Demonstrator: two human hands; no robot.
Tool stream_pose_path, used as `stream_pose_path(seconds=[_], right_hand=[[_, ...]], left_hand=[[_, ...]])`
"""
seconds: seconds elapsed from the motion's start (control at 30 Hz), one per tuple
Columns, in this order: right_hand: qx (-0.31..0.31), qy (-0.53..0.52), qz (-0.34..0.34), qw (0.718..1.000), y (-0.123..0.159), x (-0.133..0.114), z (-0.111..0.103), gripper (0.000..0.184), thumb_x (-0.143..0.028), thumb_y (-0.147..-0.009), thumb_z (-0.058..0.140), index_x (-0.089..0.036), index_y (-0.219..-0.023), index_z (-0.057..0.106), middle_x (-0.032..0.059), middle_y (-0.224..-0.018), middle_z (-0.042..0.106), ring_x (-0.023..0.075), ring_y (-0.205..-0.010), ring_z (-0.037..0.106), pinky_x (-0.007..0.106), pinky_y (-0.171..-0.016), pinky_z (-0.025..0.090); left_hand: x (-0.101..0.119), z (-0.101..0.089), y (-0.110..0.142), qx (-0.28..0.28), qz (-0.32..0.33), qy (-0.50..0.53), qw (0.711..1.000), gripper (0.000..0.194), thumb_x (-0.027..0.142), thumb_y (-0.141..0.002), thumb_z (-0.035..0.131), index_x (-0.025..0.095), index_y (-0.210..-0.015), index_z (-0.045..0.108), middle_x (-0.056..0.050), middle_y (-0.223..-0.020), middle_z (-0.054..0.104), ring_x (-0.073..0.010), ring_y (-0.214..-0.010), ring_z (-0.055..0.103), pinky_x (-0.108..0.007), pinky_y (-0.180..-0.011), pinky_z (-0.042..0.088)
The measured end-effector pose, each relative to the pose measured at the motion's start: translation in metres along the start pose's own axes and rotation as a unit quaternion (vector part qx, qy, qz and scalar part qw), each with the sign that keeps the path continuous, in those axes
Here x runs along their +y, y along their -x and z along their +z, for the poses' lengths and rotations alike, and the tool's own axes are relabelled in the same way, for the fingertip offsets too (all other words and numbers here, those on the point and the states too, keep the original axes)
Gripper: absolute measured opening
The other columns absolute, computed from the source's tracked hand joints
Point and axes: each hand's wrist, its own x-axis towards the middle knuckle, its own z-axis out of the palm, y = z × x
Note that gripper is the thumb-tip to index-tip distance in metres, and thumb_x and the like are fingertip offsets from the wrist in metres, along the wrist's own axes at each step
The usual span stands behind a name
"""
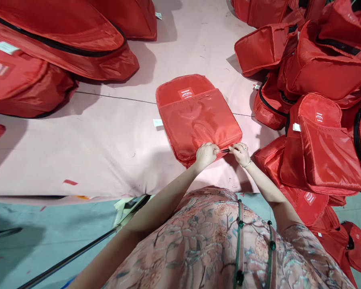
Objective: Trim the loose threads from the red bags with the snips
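Observation:
A red fabric bag point(198, 114) lies flat on the pink-covered table, with a printed label near its far end and a white tag point(158, 123) sticking out at its left side. My left hand point(207, 155) is closed at the bag's near edge, pinching the red fabric there. Just to its right, my right hand point(240, 153) has its fingers closed on a small dark pointed tool point(225, 150). The tool's tip points toward the left fingertips, at the bag's edge. Its exact kind is too small to make out.
Large red bags point(105, 60) with black zips stand at the left. A heap of red bags point(321, 76) fills the right side and hangs over the table's edge toward the floor. A red scrap point(70, 182) lies near the front edge of the table point(108, 168).

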Motion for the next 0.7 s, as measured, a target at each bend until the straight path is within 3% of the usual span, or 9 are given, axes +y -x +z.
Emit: stream_pose_path(seconds=[0.7], right_hand=[[-0.106, -0.001, -0.046, 0.993, -0.02, 0.011, -0.012, 0.018, -0.025, -0.089, 0.049, -0.022, -0.087, 0.066, 0.0063, -0.092, 0.06, 0.0163, -0.087, 0.048, 0.031, -0.076, 0.039]], left_hand=[[0.003, -0.002, 0.001, -0.001, 0.007, 0.008, 1.0, 0.024, 0.019, -0.078, 0.044, 0.019, -0.082, 0.068, -0.005, -0.086, 0.066, -0.0188, -0.084, 0.056, -0.028, -0.08, 0.043]])
